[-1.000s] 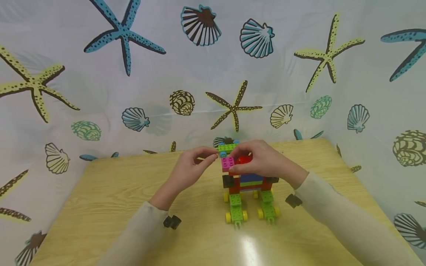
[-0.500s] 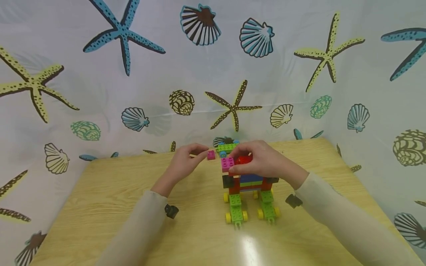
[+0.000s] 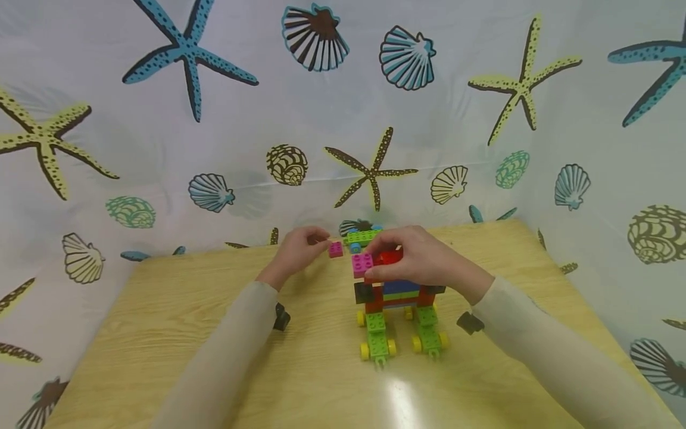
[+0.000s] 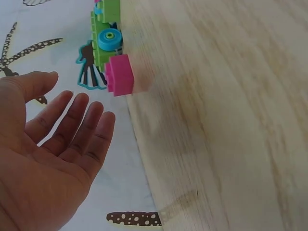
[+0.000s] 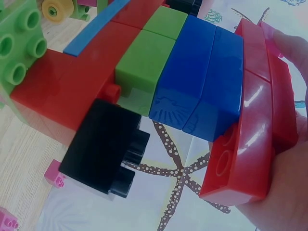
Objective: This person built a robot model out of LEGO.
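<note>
My right hand (image 3: 415, 256) grips the red bricks (image 5: 250, 134) at the top of a toy-brick model (image 3: 401, 292). The model stands on green wheeled bases with yellow wheels, and a pink brick (image 3: 361, 264) sits on its upper left. Blue, green and black bricks show below the red ones in the right wrist view. My left hand (image 3: 300, 250) is held near the table's back edge, palm visible and fingers loosely bent in the left wrist view. Close to its fingertips a loose pink brick (image 4: 119, 75) lies on the table, with a gap between them.
Behind the loose pink brick lies a green piece (image 3: 361, 237) with blue wheels (image 4: 110, 39), at the table's back edge. A patterned curtain (image 3: 252, 119) hangs behind the wooden table (image 3: 177, 316). Small pink bricks (image 5: 55, 174) show at lower left in the right wrist view.
My left hand has drawn left from beside the model, and the loose pink brick has come into view. My right hand keeps its grip on the model. The head view has shifted slightly.
</note>
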Tool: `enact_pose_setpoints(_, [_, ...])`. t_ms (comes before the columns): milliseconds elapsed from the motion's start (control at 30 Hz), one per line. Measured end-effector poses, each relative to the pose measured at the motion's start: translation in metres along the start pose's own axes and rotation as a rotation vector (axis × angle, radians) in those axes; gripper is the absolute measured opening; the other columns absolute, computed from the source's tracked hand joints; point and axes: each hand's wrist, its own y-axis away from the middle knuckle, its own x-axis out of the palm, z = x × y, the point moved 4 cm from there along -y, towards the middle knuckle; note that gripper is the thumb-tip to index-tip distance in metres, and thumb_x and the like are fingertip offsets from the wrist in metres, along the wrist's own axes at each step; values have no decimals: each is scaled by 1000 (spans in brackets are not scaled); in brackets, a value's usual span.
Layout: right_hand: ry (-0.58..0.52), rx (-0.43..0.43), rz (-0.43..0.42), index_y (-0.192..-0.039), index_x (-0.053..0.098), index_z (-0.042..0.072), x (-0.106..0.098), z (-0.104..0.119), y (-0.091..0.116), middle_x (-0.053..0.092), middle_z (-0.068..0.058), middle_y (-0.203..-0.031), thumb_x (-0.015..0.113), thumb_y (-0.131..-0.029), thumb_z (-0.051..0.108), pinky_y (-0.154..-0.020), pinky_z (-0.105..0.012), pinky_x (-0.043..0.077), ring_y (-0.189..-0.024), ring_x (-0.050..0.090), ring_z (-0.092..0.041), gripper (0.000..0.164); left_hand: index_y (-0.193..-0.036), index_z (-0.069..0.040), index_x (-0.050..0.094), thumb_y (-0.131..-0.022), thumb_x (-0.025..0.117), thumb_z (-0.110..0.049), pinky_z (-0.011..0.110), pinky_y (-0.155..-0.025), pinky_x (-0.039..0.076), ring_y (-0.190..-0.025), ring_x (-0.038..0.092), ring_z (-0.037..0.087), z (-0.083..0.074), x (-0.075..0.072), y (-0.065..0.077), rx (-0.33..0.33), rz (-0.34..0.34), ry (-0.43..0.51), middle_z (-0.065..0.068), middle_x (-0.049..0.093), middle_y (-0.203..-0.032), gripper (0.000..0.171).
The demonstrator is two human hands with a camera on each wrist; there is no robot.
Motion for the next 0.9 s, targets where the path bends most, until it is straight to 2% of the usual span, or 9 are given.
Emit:
enact_pose_setpoints(167, [-3,13,0,-130,79,23,-1,1,0,78,3,-130,87,-97,42,-106,-45,63,-125,65,-24,39,-140,0,72,-108,73,-24,53,-114,60,-130,69,39,4,4,-14,-11,11,-14,20,73,-141,40])
enact_pose_setpoints(367, [6,16,3,-130,79,22,0,1,0,78,2,-130,86,-98,43,-108,-47,62,-125,65,-25,39,-137,1,72,-103,79,-17,51,-112,61,-127,68,38,7,16,-25,-59,55,-12,21,71,-140,40])
enact_pose_setpoints(567, [5,6,-1,-129,79,23,1,1,0,79,3,-128,87,-97,43,-105,-44,62,-122,65,-23,39,-139,0,71,-101,83,-15,50,-116,59,-127,69,36,9,25,-27,-90,71,-32,20,73,-138,43])
enact_pose_setpoints(900, [7,-9,-7,-128,80,23,1,1,1,79,4,-125,88,-96,42,-104,-43,63,-121,65,-23,38,-143,1,69,-101,81,-12,51,-125,53,-129,63,36,11,29,-27,-171,83,-49,20,70,-143,46])
